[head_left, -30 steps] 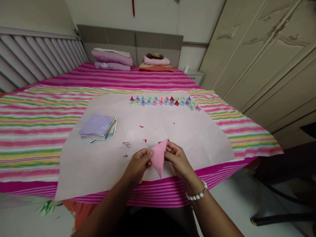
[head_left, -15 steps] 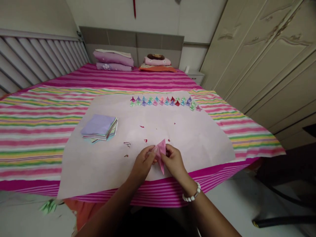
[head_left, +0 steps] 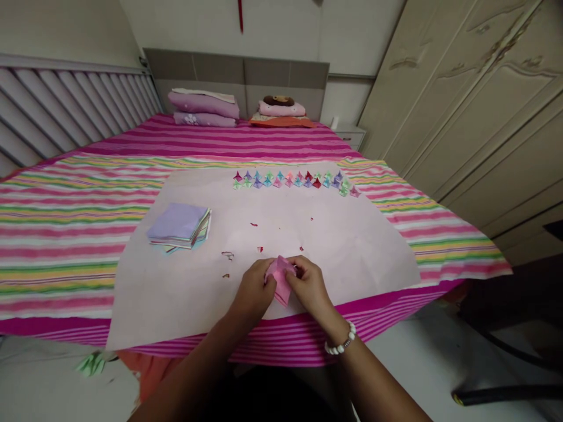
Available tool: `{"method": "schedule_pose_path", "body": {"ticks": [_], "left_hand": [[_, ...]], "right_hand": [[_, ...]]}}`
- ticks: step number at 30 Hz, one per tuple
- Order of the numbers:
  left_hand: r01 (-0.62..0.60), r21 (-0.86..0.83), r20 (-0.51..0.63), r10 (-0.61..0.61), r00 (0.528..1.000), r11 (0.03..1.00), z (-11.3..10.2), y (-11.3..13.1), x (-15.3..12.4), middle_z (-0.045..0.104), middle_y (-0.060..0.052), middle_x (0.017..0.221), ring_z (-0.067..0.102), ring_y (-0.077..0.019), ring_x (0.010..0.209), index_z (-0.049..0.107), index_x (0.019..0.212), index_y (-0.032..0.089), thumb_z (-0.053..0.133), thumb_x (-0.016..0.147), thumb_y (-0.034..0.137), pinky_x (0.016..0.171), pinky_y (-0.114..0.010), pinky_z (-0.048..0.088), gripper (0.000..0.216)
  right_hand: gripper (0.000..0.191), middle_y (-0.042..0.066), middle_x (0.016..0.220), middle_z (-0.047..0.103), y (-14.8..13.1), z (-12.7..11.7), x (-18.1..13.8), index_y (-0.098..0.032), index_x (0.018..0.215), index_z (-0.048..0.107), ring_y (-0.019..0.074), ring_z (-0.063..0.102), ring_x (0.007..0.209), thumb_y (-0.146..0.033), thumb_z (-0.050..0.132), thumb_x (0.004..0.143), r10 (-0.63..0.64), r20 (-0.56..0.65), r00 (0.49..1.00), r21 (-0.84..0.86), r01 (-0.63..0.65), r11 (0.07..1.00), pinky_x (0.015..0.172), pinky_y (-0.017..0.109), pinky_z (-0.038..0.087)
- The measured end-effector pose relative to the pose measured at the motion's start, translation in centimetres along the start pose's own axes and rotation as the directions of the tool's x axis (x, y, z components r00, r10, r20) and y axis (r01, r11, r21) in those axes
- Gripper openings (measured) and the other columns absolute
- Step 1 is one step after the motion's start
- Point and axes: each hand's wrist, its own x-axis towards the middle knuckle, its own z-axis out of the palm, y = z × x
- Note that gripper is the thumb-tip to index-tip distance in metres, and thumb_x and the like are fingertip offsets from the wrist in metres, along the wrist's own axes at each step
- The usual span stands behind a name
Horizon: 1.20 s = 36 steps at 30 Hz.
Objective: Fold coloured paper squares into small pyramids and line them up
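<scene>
A partly folded sheet of pink origami paper (head_left: 281, 280) is held between my two hands, low over the white sheet (head_left: 176, 299) near its front edge. My left hand (head_left: 256, 287) pinches its left side, thumb on the near face. On the right side, my right hand (head_left: 309, 281) grips it between thumb and fingers; the fingers behind the paper are partly hidden. Farther back stand two rows of small folded paper pieces (head_left: 288, 180) in several colours. To the left lies a stack of square coloured paper (head_left: 178, 223), lilac on top.
Small dark red scraps (head_left: 260, 249) lie scattered on the white sheet, beyond and left of my hands. The sheet covers part of a bed with a striped spread (head_left: 57, 252). Folded bedding (head_left: 204, 108) sits at the headboard. A wardrobe (head_left: 461, 117) stands at the right.
The pink paper has gone from a narrow, pointed shape to a wider, diamond-like one. My left hand has shifted its hold on the left side; the right hand stays nearly in place.
</scene>
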Motion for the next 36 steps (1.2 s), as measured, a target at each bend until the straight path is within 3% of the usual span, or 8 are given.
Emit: {"method": "schedule_pose_path", "body": {"ticks": [6,10,13,19,23,29,32,36], "left_hand": [[0.119,-0.086,0.050,-0.115,0.992,0.989,-0.2,-0.7,0.3,0.073,-0.007,0.097,0.065,-0.0217,0.087,0.072,0.098,0.016,0.051,0.071,0.011,0.082,-0.033,0.048,0.035],[0.312,-0.323,0.169,-0.270,0.948,0.893,-0.6,-0.8,0.6,0.075,-0.006,0.082,0.067,-0.0205,0.078,0.074,0.090,0.014,0.056,0.071,0.019,0.078,-0.033,0.050,0.026],[0.417,-0.525,0.247,-0.337,0.909,0.742,-0.9,-0.7,0.8,0.075,-0.007,0.084,0.068,-0.0203,0.083,0.074,0.086,0.013,0.064,0.069,0.023,0.086,-0.034,0.050,0.022],[0.464,-0.700,0.369,-0.282,0.886,0.543,-1.3,-0.7,0.8,0.074,-0.012,0.100,0.064,-0.0215,0.103,0.074,0.089,0.010,0.069,0.073,0.026,0.099,-0.035,0.046,0.023],[0.493,-0.754,0.362,-0.352,0.863,0.433,-1.4,-0.6,0.8,0.074,-0.010,0.097,0.066,-0.0189,0.096,0.073,0.086,0.010,0.066,0.077,0.022,0.099,-0.033,0.047,0.016],[0.543,-0.772,0.398,-0.414,0.819,0.331,-1.5,0.4,0.8,0.073,-0.012,0.093,0.068,-0.0163,0.085,0.068,0.095,0.009,0.054,0.088,0.027,0.088,-0.029,0.052,0.023],[0.544,-0.729,0.405,-0.379,0.832,0.416,-1.6,0.5,0.5,0.072,-0.010,0.085,0.066,-0.0160,0.080,0.068,0.090,0.010,0.061,0.084,0.042,0.082,-0.028,0.052,0.034],[0.402,-0.524,0.328,-0.257,0.909,0.751,-1.6,0.4,0.0,0.067,-0.001,0.072,0.060,-0.0135,0.071,0.069,0.085,0.014,0.080,0.065,0.035,0.070,-0.025,0.047,0.032]], "right_hand": [[0.019,-0.002,0.061,0.061,0.4,-0.2,0.4,-0.019,0.070,0.071,0.0130,0.048,0.054,-0.016,0.055,0.060,0.154,0.018,0.988,0.191,-0.154,0.969,0.052,0.025,0.038],[0.013,-0.003,0.054,0.060,0.3,-0.6,0.4,-0.018,0.070,0.071,0.0109,0.046,0.048,-0.020,0.062,0.062,0.263,0.037,0.964,0.284,-0.262,0.922,0.050,0.024,0.036],[0.010,-0.001,0.059,0.064,0.3,-0.8,0.5,-0.018,0.072,0.072,0.0120,0.052,0.053,-0.023,0.067,0.065,0.261,0.063,0.963,0.369,-0.266,0.891,0.055,0.025,0.041],[0.018,0.002,0.073,0.069,-0.2,-1.2,0.4,-0.019,0.082,0.073,0.0143,0.060,0.065,-0.036,0.069,0.077,0.197,0.177,0.964,0.500,-0.261,0.826,0.069,0.029,0.048],[0.031,0.001,0.081,0.071,-0.5,-1.2,0.2,-0.021,0.094,0.070,0.0155,0.063,0.073,-0.032,0.080,0.067,0.144,0.209,0.967,0.548,-0.238,0.802,0.077,0.030,0.050],[0.028,-0.005,0.055,0.062,0.0,-1.0,0.4,-0.019,0.079,0.067,0.0111,0.054,0.049,-0.028,0.084,0.058,0.173,0.165,0.971,0.469,-0.232,0.852,0.052,0.024,0.044],[0.023,-0.005,0.048,0.059,-0.1,-1.1,0.4,-0.017,0.069,0.065,0.0100,0.050,0.045,-0.031,0.082,0.063,0.188,0.126,0.974,0.426,-0.224,0.876,0.047,0.022,0.040],[0.024,-0.005,0.045,0.056,-0.3,-1.0,0.3,-0.017,0.064,0.062,0.0079,0.045,0.040,-0.033,0.080,0.065,0.212,0.135,0.968,0.422,-0.250,0.871,0.043,0.021,0.034]]}}
